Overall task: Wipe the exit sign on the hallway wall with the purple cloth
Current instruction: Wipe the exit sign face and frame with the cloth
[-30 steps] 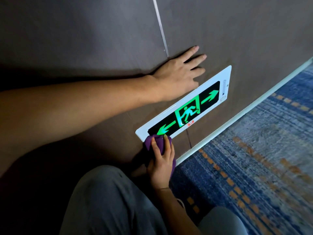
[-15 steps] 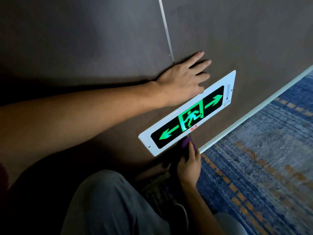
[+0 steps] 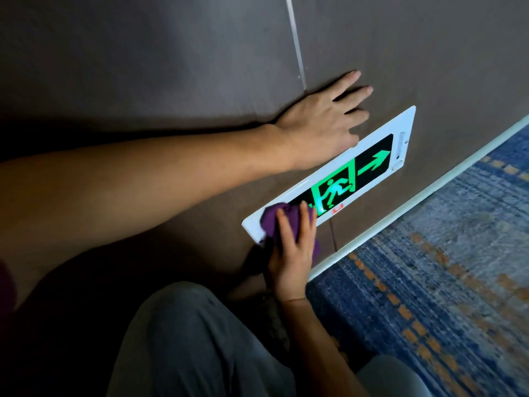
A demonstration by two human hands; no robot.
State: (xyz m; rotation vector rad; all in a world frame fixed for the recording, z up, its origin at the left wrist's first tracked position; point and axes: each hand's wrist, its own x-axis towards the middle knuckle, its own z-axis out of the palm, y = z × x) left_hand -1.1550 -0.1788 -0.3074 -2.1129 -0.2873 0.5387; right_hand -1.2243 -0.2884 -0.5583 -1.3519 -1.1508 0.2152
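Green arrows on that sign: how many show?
1: a green arrow at the sign's right end. The cloth under the right hand covers the left end, possibly hiding another.

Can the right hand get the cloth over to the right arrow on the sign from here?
Probably yes. The right hand presses the cloth on the sign's left end, and the face up to the right arrow is bare. The left hand rests on the wall above, only touching the sign's top edge.
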